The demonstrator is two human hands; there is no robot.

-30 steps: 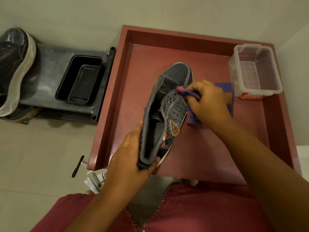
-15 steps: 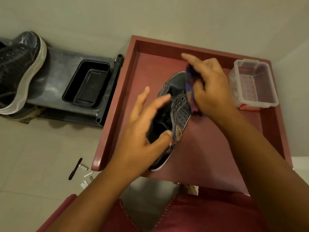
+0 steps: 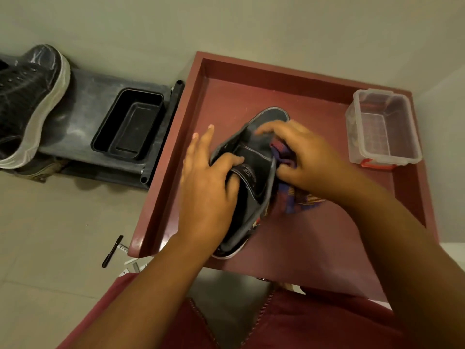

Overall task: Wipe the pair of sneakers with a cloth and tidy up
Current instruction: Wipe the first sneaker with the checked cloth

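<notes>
A dark grey sneaker (image 3: pixel 254 177) lies on the dark red tray table (image 3: pixel 302 238), toe pointing away from me. My left hand (image 3: pixel 208 187) holds its left side, thumb hooked over the collar into the opening, the other fingers stretched along the outside. My right hand (image 3: pixel 302 157) grips a purple and orange cloth (image 3: pixel 299 197) and presses it against the sneaker's right side, fingers reaching over the tongue. The second sneaker (image 3: pixel 30 104), black with a white sole, stands on a grey rack (image 3: pixel 83 114) at the far left.
A clear plastic box (image 3: pixel 382 127) with red latches stands in the tray table's right back corner. A black rectangular tub (image 3: pixel 128 124) sits on the rack. A black pen-like tool (image 3: pixel 112 250) and small white bits lie on the tiled floor.
My left hand let go of the heel, lifted open, then took hold of the sneaker's left side. The sneaker turned so its opening faces up. My right hand moved the cloth to the sneaker's right flank.
</notes>
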